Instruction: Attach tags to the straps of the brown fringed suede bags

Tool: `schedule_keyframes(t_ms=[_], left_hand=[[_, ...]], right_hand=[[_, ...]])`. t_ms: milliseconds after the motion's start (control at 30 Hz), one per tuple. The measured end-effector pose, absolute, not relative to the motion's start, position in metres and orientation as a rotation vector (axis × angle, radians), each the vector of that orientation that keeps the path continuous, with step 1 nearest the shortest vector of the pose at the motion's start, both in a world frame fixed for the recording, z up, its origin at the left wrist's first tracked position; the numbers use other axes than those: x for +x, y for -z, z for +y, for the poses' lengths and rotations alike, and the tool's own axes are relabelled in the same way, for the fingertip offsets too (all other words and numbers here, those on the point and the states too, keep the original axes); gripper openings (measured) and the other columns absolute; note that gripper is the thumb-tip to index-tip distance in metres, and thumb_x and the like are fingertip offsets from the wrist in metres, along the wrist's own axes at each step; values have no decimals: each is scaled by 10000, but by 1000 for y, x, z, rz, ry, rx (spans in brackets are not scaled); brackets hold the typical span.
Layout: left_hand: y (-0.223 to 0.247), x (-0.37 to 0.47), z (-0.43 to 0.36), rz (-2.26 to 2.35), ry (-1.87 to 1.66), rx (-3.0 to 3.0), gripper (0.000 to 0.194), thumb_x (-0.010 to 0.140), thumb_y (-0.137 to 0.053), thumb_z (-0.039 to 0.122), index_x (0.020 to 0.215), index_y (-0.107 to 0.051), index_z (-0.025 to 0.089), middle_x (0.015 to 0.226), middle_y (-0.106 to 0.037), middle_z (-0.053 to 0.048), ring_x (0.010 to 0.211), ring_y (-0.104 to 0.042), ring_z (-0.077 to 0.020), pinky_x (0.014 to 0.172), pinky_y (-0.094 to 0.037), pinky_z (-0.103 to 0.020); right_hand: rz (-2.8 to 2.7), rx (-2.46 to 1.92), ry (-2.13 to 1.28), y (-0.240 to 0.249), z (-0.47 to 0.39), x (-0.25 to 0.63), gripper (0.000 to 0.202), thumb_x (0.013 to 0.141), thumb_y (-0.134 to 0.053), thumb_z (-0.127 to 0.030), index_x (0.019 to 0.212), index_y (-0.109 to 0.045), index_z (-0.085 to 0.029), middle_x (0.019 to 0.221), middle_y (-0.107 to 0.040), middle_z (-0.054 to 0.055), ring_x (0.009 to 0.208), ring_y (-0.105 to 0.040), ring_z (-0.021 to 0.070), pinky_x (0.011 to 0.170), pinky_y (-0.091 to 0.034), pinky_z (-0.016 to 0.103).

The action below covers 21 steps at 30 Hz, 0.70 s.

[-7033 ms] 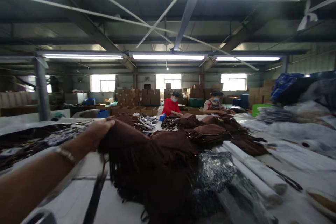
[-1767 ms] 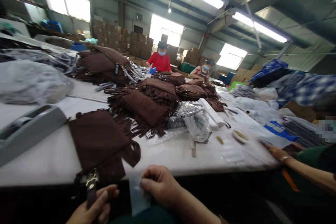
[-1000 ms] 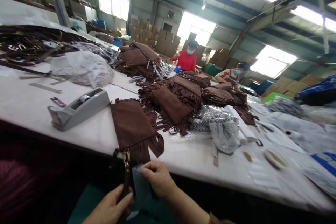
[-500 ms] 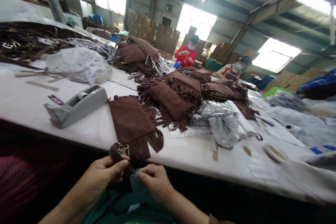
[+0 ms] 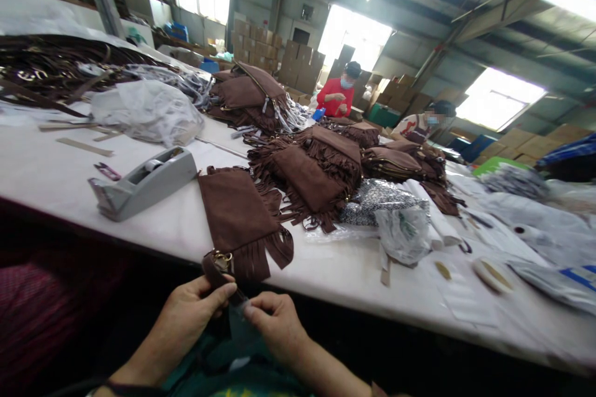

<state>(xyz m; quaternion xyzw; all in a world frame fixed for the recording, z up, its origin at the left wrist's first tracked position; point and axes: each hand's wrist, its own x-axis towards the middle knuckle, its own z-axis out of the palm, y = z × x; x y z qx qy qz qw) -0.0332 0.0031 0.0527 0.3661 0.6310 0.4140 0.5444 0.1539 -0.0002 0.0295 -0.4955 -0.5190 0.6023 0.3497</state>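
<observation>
Near the table's front edge, my left hand [image 5: 198,310] pinches a brown strap [image 5: 215,273] that has a gold-coloured metal clasp [image 5: 222,257]. Just to its right, the thumb and fingers of my right hand [image 5: 277,321] are closed on a small clear plastic piece [image 5: 242,305] at the strap's lower end. Beyond my hands a brown fringed bag [image 5: 237,208] lies flat on the white table. Left of that bag stands a grey tape dispenser [image 5: 146,183].
Brown fringed bags [image 5: 311,167] are piled mid-table. A crumpled clear bag [image 5: 403,232] lies right of them, a tape roll [image 5: 492,275] further right. Small pink snips [image 5: 107,171] and brown straps [image 5: 41,68] are at left. Two people stand across the table.
The view has shifted slightly, so the table's contents appear a little further right. The plastic piece at my right fingertips now lies along the strap's end instead of hanging down as a bluish flap.
</observation>
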Motion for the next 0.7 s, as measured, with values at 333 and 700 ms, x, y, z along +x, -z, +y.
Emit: schedule_keyframes(t_ms=[333,700], left_hand=[[-42,-36,0,1413,-944,911,384,661,-843,474,883,-772,169,828,-767,-45,816,-667,-241,742,-516,-274],[-47,-24,-11,1303,-842,829,441,636,-837,551,817,-755,157,765,-725,-54,767,-653,-245,679,-507,-281]], right_hand=[[-1291,-1283,-1618,-26,-3,153,235,749,-732,-353,777,-807,-132,659,-671,31,610,-551,135,593,-413,244],[-1297,-1228,-1633,-22,-3,145,255,713,-770,-351,857,-810,-144,770,-739,52,693,-638,173,687,-476,278]])
